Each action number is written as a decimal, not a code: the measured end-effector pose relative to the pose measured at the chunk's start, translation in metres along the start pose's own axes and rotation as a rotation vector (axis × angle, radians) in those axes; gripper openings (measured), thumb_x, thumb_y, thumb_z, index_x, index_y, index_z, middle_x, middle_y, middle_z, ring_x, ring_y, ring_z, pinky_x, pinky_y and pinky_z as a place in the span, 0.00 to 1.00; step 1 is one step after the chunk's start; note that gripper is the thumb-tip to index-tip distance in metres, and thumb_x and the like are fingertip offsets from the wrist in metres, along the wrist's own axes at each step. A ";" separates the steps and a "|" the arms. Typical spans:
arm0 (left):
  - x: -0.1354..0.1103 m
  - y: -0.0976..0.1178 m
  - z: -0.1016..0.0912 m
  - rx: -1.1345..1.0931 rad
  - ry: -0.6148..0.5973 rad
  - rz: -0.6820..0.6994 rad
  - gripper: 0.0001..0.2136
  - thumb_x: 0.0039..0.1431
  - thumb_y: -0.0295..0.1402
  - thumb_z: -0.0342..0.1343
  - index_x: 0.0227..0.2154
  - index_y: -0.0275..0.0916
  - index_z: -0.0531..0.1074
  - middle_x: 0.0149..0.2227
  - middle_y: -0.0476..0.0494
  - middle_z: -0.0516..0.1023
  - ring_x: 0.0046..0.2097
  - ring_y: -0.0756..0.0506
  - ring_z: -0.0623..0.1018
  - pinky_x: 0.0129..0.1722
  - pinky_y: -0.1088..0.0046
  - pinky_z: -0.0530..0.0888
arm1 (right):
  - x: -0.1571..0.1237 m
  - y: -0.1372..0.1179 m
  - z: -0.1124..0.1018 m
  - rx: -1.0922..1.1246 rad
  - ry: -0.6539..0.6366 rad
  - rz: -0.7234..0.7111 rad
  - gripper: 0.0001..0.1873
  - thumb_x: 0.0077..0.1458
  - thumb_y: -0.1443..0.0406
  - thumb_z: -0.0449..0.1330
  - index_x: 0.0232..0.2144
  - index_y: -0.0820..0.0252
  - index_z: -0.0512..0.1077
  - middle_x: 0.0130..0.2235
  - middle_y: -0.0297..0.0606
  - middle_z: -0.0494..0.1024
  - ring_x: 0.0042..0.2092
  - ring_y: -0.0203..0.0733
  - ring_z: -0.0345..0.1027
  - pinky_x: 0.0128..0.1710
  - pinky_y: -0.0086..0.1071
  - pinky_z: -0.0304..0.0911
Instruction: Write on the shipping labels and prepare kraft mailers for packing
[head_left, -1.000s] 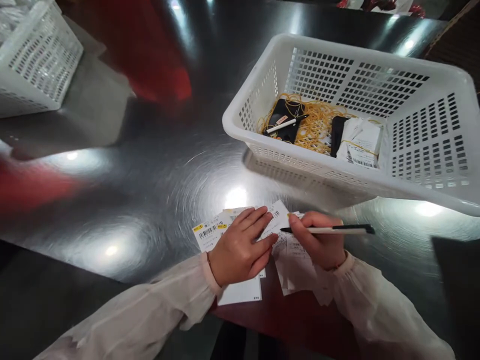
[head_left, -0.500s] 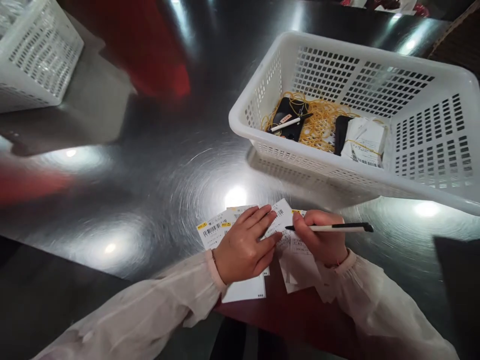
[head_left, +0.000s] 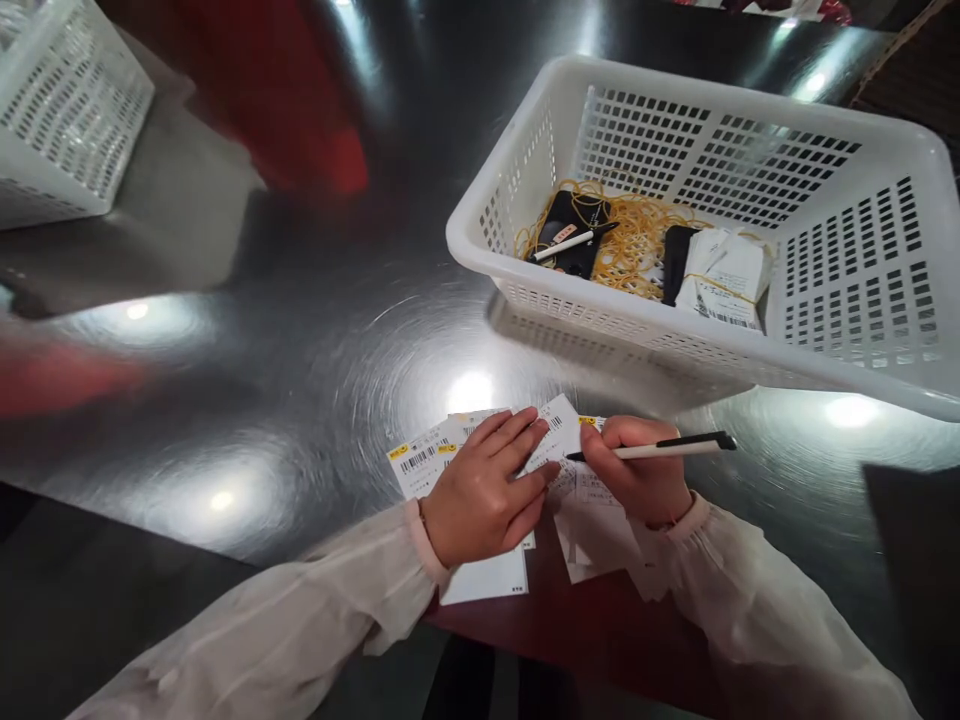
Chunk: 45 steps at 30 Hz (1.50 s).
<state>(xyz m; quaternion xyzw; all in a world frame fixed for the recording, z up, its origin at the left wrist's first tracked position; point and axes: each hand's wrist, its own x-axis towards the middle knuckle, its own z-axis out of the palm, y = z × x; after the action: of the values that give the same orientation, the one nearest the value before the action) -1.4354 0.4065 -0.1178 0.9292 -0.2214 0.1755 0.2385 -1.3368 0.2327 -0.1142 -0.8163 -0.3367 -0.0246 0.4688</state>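
Note:
My left hand [head_left: 487, 490] lies flat with its fingers stretched over several overlapping white paper slips [head_left: 491, 575] printed with barcodes and yellow marks. Between the fingers of my right hand [head_left: 637, 470] is a black and white pen [head_left: 679, 447]. The pen's dark tip points left and meets, or nearly meets, a tilted slip [head_left: 559, 415] by my left fingertips. More slips [head_left: 592, 530] lie beneath my right hand, partly covered by it.
Beyond my hands stands a white plastic basket [head_left: 637, 345] holding yellow rubber bands [head_left: 637, 235], another pen [head_left: 562, 245], a black object and a banded stack of slips [head_left: 724, 275]. Another white basket [head_left: 75, 130] is at the far left on the shiny metal table [head_left: 300, 300].
The whole view has shifted slightly, so things appear a little to the left. Both hands keep nearly the same pose, and the pen stays in my right hand.

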 end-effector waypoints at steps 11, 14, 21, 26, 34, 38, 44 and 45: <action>0.000 0.001 0.000 0.008 0.017 0.000 0.11 0.55 0.27 0.56 0.40 0.33 0.78 0.50 0.25 0.76 0.58 0.31 0.71 0.53 0.47 0.72 | 0.001 0.000 -0.001 0.001 -0.024 -0.054 0.22 0.54 0.69 0.57 0.12 0.58 0.54 0.13 0.25 0.56 0.17 0.27 0.46 0.17 0.26 0.46; 0.000 0.001 0.001 0.007 0.016 -0.001 0.10 0.54 0.27 0.56 0.39 0.33 0.78 0.50 0.25 0.76 0.58 0.31 0.71 0.53 0.47 0.72 | 0.001 0.000 0.000 -0.019 0.016 -0.019 0.23 0.54 0.69 0.56 0.12 0.58 0.52 0.13 0.25 0.55 0.17 0.27 0.46 0.17 0.27 0.46; 0.000 0.000 0.001 0.017 0.009 0.000 0.10 0.55 0.27 0.55 0.40 0.34 0.77 0.51 0.27 0.76 0.59 0.32 0.70 0.54 0.47 0.72 | 0.001 0.000 -0.002 -0.023 -0.012 -0.046 0.23 0.54 0.70 0.56 0.12 0.58 0.52 0.13 0.25 0.55 0.17 0.27 0.46 0.17 0.26 0.46; 0.000 0.000 0.002 0.012 0.019 0.005 0.10 0.55 0.27 0.56 0.40 0.34 0.77 0.51 0.26 0.76 0.59 0.32 0.70 0.53 0.47 0.72 | 0.001 0.001 0.000 -0.028 0.022 -0.030 0.23 0.54 0.69 0.56 0.13 0.58 0.52 0.13 0.25 0.55 0.17 0.27 0.46 0.17 0.26 0.46; 0.001 0.000 0.000 0.015 0.003 -0.003 0.10 0.56 0.27 0.55 0.39 0.34 0.78 0.50 0.26 0.76 0.59 0.32 0.70 0.53 0.47 0.72 | 0.003 0.004 -0.005 -0.113 0.022 -0.014 0.23 0.54 0.68 0.56 0.12 0.57 0.51 0.12 0.26 0.55 0.16 0.28 0.46 0.17 0.28 0.46; 0.001 0.001 0.000 0.017 0.006 -0.003 0.10 0.56 0.27 0.56 0.39 0.34 0.78 0.50 0.26 0.76 0.59 0.32 0.70 0.54 0.48 0.72 | 0.003 0.005 -0.005 -0.094 0.009 0.014 0.24 0.54 0.67 0.56 0.12 0.57 0.51 0.12 0.26 0.55 0.16 0.28 0.46 0.17 0.28 0.46; -0.001 0.001 0.001 0.025 -0.005 -0.006 0.11 0.56 0.28 0.56 0.41 0.34 0.77 0.51 0.27 0.76 0.59 0.32 0.70 0.54 0.47 0.72 | 0.004 0.007 -0.002 -0.128 0.123 0.021 0.23 0.53 0.68 0.57 0.11 0.57 0.52 0.12 0.26 0.56 0.16 0.28 0.47 0.18 0.29 0.47; -0.002 0.001 0.001 0.024 -0.003 -0.006 0.11 0.56 0.28 0.56 0.41 0.34 0.77 0.51 0.26 0.76 0.59 0.31 0.70 0.54 0.47 0.72 | 0.004 0.007 -0.002 -0.125 0.110 0.018 0.23 0.53 0.68 0.57 0.11 0.57 0.52 0.12 0.25 0.56 0.16 0.28 0.47 0.18 0.29 0.46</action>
<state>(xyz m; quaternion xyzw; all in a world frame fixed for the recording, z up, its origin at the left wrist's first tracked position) -1.4370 0.4054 -0.1192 0.9329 -0.2168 0.1759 0.2276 -1.3291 0.2307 -0.1167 -0.8442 -0.3009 -0.0860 0.4351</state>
